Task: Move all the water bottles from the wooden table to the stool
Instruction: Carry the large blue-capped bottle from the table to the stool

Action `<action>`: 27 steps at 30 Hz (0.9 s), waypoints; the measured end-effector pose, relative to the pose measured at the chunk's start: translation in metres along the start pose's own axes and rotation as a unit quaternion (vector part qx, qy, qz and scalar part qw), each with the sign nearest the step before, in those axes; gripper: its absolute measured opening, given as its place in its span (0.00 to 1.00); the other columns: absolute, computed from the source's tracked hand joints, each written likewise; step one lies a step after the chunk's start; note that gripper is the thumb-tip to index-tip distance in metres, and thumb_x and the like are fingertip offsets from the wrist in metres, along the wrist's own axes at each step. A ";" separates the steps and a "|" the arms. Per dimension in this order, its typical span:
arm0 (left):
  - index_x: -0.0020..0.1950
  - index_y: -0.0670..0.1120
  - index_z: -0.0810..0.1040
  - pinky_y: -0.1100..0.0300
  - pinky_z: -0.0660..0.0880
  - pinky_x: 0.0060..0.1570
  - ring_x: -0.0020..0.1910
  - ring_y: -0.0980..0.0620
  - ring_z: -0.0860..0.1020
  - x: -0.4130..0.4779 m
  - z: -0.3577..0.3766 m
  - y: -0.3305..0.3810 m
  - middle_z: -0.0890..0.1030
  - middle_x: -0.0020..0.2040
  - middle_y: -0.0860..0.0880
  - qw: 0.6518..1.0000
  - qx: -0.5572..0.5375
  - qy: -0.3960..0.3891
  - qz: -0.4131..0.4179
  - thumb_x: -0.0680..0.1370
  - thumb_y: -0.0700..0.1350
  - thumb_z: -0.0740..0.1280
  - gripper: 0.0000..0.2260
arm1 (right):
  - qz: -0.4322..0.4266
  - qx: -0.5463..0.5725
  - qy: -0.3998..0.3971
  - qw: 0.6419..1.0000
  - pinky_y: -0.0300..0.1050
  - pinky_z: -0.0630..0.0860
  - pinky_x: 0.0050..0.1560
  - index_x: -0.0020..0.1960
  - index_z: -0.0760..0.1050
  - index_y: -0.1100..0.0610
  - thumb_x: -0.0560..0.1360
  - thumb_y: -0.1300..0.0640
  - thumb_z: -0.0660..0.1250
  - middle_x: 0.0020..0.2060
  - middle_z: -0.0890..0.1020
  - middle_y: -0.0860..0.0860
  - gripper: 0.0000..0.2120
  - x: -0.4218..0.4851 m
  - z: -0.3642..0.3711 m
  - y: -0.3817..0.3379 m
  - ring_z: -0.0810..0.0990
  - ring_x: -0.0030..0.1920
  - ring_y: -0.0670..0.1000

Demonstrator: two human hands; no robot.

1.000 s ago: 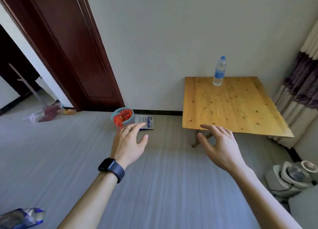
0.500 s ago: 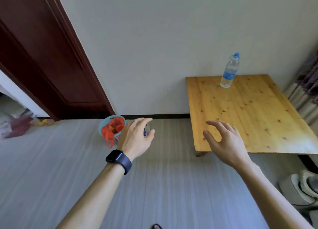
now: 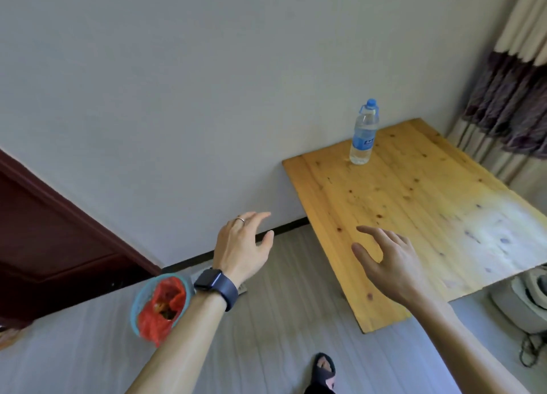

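- Clear plastic water bottle: upright on the pale wooden bench, near its far edge by the grey wall.
- Stands well apart from both hands, straight beyond the right fingertips, with bare wood in between.
- Right hand: above the near-left part of the bench, palm down, fingers spread and loosely bent, holding nothing.
- Left hand: off the bench to the left, above the floor, fingers relaxed and apart, holding nothing; silver ring on one finger, dark wristwatch on the wrist.
- Against half a second ago: view tilted and closer; right hand now over the benchtop instead of at its front edge; bottle in the same spot on the wood; round teal basket with a red bag now partly behind the left forearm; dark sandal further into view at the bottom.
- Bottle's look: blue cap with a blue carrying loop, blue label band round the middle, see-through body above and below; label print too small to read.
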State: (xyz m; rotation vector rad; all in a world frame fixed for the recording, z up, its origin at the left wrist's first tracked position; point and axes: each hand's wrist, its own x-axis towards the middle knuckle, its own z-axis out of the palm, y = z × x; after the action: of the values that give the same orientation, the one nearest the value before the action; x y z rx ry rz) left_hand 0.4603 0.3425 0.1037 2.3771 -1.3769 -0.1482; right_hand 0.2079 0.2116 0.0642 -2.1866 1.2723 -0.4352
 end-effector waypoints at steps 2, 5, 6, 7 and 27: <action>0.71 0.56 0.72 0.55 0.67 0.67 0.68 0.50 0.71 0.045 0.003 -0.004 0.75 0.69 0.51 1.000 0.001 -0.017 0.021 0.80 0.53 0.64 0.19 | 0.016 0.001 0.003 1.000 0.51 0.67 0.66 0.69 0.69 0.40 0.79 0.38 0.61 0.66 0.76 0.46 0.20 0.038 0.006 -0.005 0.63 0.72 0.54; 0.72 0.55 0.72 0.54 0.67 0.68 0.68 0.50 0.70 0.105 0.001 -0.014 0.74 0.69 0.51 0.998 0.006 -0.033 0.046 0.81 0.53 0.63 0.19 | 0.034 0.010 0.013 0.999 0.50 0.67 0.66 0.70 0.69 0.41 0.79 0.38 0.60 0.67 0.75 0.46 0.21 0.087 0.014 -0.018 0.64 0.72 0.54; 0.72 0.55 0.72 0.54 0.67 0.68 0.68 0.49 0.71 0.127 0.001 -0.019 0.74 0.69 0.51 0.998 -0.001 -0.033 0.051 0.80 0.53 0.63 0.19 | 0.041 0.010 0.015 0.999 0.50 0.67 0.66 0.70 0.69 0.41 0.79 0.37 0.60 0.68 0.75 0.46 0.22 0.104 0.017 -0.021 0.64 0.72 0.54; 0.71 0.54 0.72 0.54 0.68 0.67 0.68 0.49 0.71 0.145 0.002 -0.022 0.74 0.69 0.51 0.998 -0.004 -0.035 0.057 0.80 0.53 0.64 0.19 | 0.049 0.006 0.013 0.999 0.50 0.67 0.66 0.70 0.69 0.42 0.79 0.37 0.59 0.68 0.75 0.45 0.22 0.118 0.019 -0.023 0.65 0.72 0.54; 0.74 0.55 0.68 0.54 0.68 0.68 0.70 0.51 0.69 0.497 0.083 0.033 0.72 0.71 0.51 0.942 -0.112 -0.185 0.259 0.79 0.57 0.63 0.23 | 0.275 0.014 0.148 0.950 0.53 0.71 0.62 0.73 0.65 0.45 0.77 0.37 0.62 0.66 0.76 0.48 0.27 0.347 0.039 -0.017 0.72 0.66 0.55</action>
State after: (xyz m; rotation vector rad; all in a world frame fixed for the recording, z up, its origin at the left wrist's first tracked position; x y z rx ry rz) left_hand 0.6651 -0.1192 0.0898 1.7876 -1.9882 -0.5897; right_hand 0.4124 -0.0707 0.0430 -1.6756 1.9445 -0.5542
